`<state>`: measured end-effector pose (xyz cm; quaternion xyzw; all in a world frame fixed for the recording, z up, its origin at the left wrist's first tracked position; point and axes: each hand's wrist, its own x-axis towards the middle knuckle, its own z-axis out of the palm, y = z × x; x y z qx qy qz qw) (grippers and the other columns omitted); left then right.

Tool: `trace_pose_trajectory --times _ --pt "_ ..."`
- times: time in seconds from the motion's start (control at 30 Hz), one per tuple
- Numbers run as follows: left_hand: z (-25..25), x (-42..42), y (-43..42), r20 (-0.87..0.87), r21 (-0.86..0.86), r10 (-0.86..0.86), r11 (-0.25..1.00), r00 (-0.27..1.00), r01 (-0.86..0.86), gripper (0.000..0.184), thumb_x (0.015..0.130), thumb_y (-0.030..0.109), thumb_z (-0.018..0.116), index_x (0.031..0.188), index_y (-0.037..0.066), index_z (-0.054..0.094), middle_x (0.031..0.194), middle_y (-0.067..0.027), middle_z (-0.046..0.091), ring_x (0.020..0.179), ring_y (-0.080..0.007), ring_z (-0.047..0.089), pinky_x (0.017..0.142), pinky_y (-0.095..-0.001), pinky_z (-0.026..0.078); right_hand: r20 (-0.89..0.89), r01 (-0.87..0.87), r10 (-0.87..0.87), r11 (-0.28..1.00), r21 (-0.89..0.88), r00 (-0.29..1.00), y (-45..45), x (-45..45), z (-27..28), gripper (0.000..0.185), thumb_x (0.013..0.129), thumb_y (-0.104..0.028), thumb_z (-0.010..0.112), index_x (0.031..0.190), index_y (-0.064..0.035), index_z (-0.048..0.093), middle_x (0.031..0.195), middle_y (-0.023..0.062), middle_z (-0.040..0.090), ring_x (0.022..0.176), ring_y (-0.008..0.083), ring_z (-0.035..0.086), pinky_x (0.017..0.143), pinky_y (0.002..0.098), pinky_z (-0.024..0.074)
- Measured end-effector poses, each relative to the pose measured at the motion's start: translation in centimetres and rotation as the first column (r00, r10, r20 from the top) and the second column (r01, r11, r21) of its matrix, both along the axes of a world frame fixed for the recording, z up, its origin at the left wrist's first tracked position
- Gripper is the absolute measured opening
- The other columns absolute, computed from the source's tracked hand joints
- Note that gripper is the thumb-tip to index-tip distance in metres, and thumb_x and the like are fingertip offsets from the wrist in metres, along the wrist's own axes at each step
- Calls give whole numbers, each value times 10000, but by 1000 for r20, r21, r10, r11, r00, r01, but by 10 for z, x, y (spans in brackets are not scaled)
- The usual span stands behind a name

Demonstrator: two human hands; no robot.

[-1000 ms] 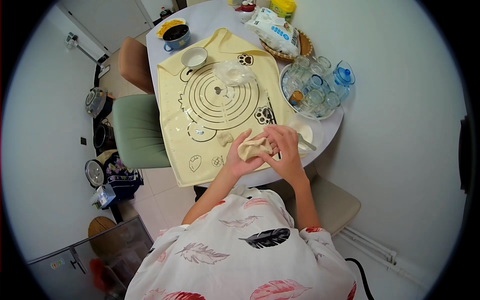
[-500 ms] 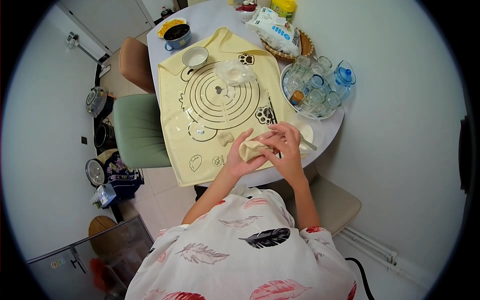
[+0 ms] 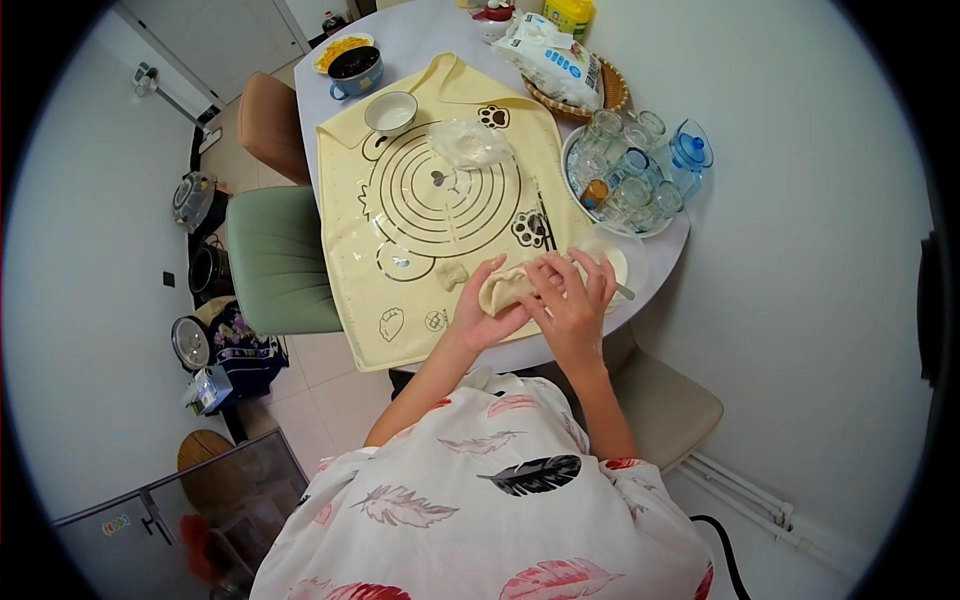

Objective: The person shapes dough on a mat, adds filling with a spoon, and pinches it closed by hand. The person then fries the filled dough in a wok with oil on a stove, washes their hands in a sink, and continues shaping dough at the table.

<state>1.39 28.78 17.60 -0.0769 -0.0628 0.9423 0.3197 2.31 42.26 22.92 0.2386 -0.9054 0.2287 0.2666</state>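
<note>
Right fingers (image 3: 549, 283) have shifted, pinching dough (image 3: 504, 291) left fingers (image 3: 486, 272) clasp over the yellow mat (image 3: 345, 220), green chair (image 3: 280, 262) alongside.

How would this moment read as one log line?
left hand: holding folded dough | right hand: at dough's edge | pale lump: on mat

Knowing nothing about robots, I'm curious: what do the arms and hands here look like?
No machine here: these are a person's left hand and right hand, with no gloves visible. The forearms are bare too; loose white sleeves match the feather-printed top.
</note>
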Motion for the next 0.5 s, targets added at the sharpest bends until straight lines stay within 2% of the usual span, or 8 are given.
trace_pose_trajectory --times 0.03,0.1,0.2,0.23,0.3,0.33,0.4,0.5 --pt "-5 0 0 0 1 0 1000 1000 0 526 892 343 403 1261 -30 374 1291 -169 417 1187 -283 409 1037 -371 285 0 0 0 1000 1 1000 0 0 -2 288 642 -176 708 918 -141 634 1024 9 532 1058 237 434 960 493 266" --pt "-11 0 0 -11 261 -24 965 1000 26 526 891 339 404 1256 -38 370 1281 -187 413 1187 -291 405 1042 -388 278 42 26 -23 998 -65 999 0 1 -6 349 634 -179 717 966 -125 623 1028 17 529 1056 243 431 951 476 276" --pt "-6 1 2 -16 101 2 995 1000 0 503 889 336 414 1227 -35 394 1236 -186 444 1158 -290 427 1036 -399 287 122 41 -24 989 -145 992 -1 1 -4 378 622 -169 728 977 -104 618 1035 23 527 1054 247 428 936 440 291" --pt "-2 1 4 -15 102 2 995 1000 0 503 889 336 414 1227 -35 394 1236 -186 444 1158 -290 427 1036 -399 287 123 42 -24 989 -144 992 -1 0 -1 378 622 -169 728 977 -104 618 1035 23 527 1054 247 428 936 440 291" --pt "17 2 6 -34 -120 -8 993 999 4 477 888 339 422 1194 -28 418 1191 -183 468 1116 -288 453 1028 -403 298 201 76 -35 977 -197 979 -1 -2 6 332 609 -156 733 922 -103 636 1030 27 529 1069 247 425 923 412 301" --pt "14 3 5 -34 -120 -8 993 999 4 477 888 339 422 1194 -28 418 1191 -183 468 1116 -288 453 1028 -403 298 201 76 -35 978 -197 979 0 -4 4 332 609 -156 733 922 -103 636 1030 27 529 1069 247 425 923 412 301" --pt "1 5 2 85 -71 -43 996 996 49 472 890 341 423 1192 -22 422 1176 -168 484 1107 -272 463 1003 -397 325 260 -98 169 959 -266 951 3 -8 0 267 604 -135 730 858 -100 653 1029 27 531 1083 246 425 916 402 305" --pt "-6 3 0 84 47 -72 997 994 69 461 890 341 431 1183 -15 431 1152 -152 503 1097 -252 472 971 -383 358 196 -110 159 965 -239 968 4 -9 -2 196 620 -137 719 807 -112 665 1020 16 535 1087 235 433 934 414 289"
